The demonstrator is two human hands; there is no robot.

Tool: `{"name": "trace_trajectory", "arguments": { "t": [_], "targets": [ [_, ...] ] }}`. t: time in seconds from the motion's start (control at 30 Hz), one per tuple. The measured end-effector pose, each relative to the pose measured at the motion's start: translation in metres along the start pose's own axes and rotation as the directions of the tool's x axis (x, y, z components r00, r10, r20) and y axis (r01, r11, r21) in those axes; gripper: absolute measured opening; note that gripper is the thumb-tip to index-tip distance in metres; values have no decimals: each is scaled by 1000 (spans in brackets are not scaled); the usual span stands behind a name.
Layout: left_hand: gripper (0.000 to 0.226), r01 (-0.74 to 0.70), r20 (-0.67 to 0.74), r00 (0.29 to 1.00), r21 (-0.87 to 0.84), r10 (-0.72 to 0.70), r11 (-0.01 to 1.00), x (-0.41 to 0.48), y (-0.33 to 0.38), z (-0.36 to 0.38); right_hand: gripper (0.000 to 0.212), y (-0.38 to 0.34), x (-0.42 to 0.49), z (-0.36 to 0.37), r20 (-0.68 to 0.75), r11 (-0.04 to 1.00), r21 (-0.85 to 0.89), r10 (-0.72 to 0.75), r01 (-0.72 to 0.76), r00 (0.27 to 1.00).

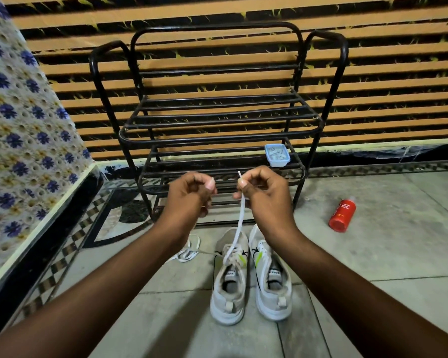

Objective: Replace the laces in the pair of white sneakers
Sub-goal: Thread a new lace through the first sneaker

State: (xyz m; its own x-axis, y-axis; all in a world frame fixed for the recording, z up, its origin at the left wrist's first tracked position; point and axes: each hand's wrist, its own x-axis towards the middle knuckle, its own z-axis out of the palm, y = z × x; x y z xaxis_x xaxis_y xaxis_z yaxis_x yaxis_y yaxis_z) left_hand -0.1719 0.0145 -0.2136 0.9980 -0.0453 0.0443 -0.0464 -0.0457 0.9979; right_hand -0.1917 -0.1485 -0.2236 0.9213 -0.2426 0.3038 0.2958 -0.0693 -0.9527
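Note:
Two white sneakers stand side by side on the floor, heels toward me: the left sneaker point(229, 282) and the right sneaker point(270, 277). A white lace point(239, 223) runs up from the left sneaker's eyelets to my right hand point(263, 195), which pinches it near its tip, raised above the shoes. My left hand point(189, 195) is raised level with it, fingers curled; the other lace end shows faintly at its fingertips, and whether it grips it is unclear. A second loose white lace point(188, 250) lies on the floor left of the shoes.
A black metal shoe rack point(217, 120) stands just beyond the shoes, with a small blue-rimmed plastic box point(277, 155) on its lower shelf. A red bottle point(342, 215) lies on the floor to the right. A flowered mattress edge point(23, 151) borders the left.

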Motion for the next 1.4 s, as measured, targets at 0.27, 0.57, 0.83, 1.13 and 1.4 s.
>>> {"name": "trace_trajectory", "arguments": {
  "t": [0.27,0.57,0.83,1.13,1.4],
  "targets": [
    [14,-134,275,955,742,-115,657,4,-113,-17,11,80,-16,-9,94,916,-394,126,-80,987],
    [7,-240,388,889,847,-244,475,-18,-176,-18,43,153,-43,-11,189,589,-789,506,-177,842],
    [15,-65,104,994,718,-15,693,-21,-153,-7,7,143,-35,-16,173,719,-664,415,-206,893],
    [21,659,78,744,76,-663,748,1,-108,35,10,102,-48,-14,342,944,-241,300,-225,891],
    [8,402,45,907,201,-419,893,19,-95,-16,15,119,-53,-7,347,912,-307,374,-272,860]
  ]
}}
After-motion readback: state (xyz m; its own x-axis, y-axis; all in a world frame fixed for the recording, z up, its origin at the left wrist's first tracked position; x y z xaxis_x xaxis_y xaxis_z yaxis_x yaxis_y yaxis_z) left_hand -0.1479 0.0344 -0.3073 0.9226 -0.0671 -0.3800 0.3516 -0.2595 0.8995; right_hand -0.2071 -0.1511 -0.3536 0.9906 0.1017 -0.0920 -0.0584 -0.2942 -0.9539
